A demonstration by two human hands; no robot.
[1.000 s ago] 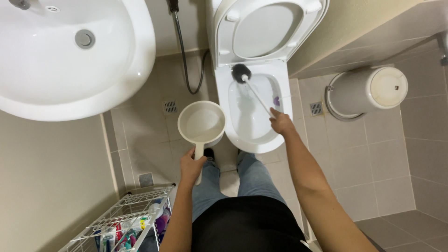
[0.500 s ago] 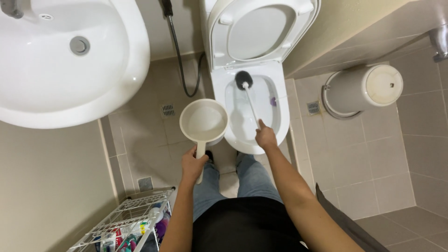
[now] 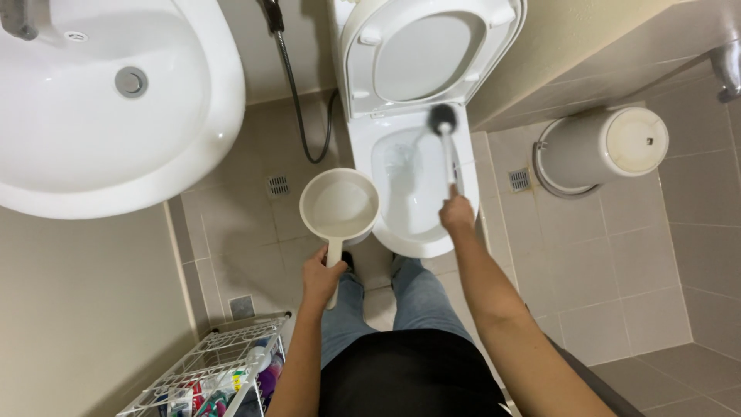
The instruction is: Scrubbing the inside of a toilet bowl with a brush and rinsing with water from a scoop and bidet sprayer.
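my right hand (image 3: 457, 214) is closed around the toilet brush (image 3: 445, 147) handle, its dark head at the back rim of the open toilet bowl (image 3: 409, 193). my left hand (image 3: 323, 276) grips the handle of a cream dipper (image 3: 340, 207), held level just left of the bowl.

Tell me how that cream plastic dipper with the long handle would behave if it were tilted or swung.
The cream plastic dipper looks like thin moulded plastic, so probably stiff and light; the left hand holds it level by the handle alone. Its wide, open bowl would likely spill any contents when tilted. Whether it holds water I cannot tell.
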